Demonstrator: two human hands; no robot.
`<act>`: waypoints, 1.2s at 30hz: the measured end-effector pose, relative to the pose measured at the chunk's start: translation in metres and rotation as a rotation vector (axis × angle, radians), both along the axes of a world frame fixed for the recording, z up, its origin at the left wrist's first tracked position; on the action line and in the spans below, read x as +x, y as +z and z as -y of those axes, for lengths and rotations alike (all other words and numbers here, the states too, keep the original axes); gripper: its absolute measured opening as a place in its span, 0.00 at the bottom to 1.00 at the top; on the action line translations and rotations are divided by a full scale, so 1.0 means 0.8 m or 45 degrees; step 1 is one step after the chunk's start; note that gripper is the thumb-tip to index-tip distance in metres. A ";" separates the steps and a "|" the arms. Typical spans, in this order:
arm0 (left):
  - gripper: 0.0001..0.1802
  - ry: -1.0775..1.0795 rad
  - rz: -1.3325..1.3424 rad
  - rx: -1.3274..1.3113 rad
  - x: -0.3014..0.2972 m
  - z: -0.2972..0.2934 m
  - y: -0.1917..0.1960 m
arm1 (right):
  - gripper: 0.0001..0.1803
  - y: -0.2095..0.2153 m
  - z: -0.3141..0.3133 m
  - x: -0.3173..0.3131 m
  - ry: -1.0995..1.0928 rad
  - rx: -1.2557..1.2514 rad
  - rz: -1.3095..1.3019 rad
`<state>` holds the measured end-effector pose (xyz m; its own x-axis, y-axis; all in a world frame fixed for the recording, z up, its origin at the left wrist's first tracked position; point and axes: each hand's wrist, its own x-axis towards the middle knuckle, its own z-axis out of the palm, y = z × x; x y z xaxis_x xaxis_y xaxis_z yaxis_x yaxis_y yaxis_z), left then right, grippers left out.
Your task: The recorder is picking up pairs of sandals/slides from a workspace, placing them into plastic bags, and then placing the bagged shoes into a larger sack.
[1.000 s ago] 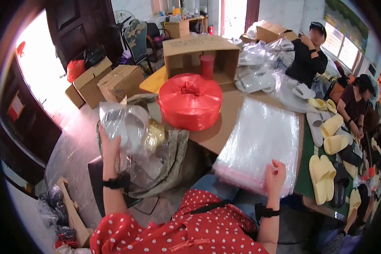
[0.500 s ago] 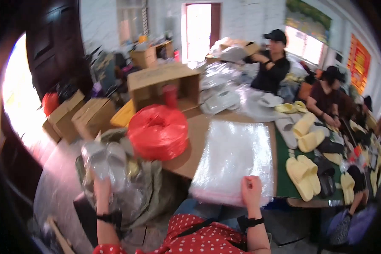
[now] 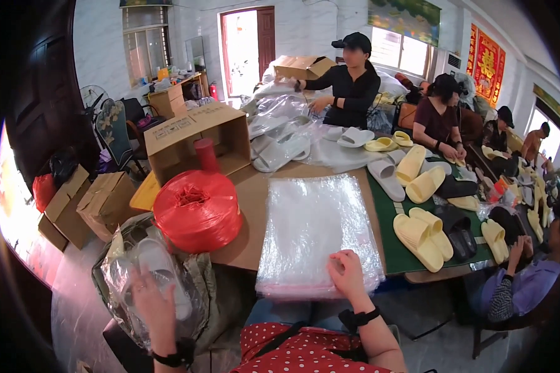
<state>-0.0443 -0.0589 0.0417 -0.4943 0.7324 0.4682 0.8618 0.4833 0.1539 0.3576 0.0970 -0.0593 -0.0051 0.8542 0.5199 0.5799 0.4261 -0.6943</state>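
My left hand (image 3: 152, 304) is open, its fingers stretched out over a pair of pale slippers (image 3: 158, 261) in a clear bag. The bagged pair lies in an open woven sack (image 3: 208, 298), to the left of the table. On the table's front edge lies a stack of clear plastic bags (image 3: 311, 224) with a pinkish lower edge. My right hand (image 3: 348, 273) rests on its near right part, fingers curled with the tips against the top bag. Whether a bag is pinched between them is hidden.
A big red roll of plastic twine (image 3: 196, 211) stands left of the stack, before an open cardboard box (image 3: 196, 140). Yellow slippers (image 3: 423, 239) and black slippers (image 3: 455, 233) cover the green mat at right. A co-worker in black (image 3: 348, 87) stands across the table; others sit at right.
My left hand has opened over the bagged slippers. My right hand has loosened from a tighter fist. The view has swung right, and the standing co-worker's arms have come down and apart.
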 end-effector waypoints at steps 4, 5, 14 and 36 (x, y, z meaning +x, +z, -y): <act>0.42 -0.991 0.206 0.027 0.131 -0.073 0.006 | 0.10 0.013 -0.004 0.016 0.073 -0.104 -0.043; 0.44 -1.166 0.232 -0.038 0.157 -0.094 -0.006 | 0.11 0.015 -0.010 0.035 0.024 -0.031 -0.018; 0.39 -1.379 0.145 -0.235 0.223 -0.226 -0.117 | 0.29 0.016 -0.063 0.311 -1.131 0.041 0.449; 0.39 -1.405 0.245 -0.203 0.217 -0.232 -0.146 | 0.14 0.000 -0.044 0.294 -0.754 -0.114 0.396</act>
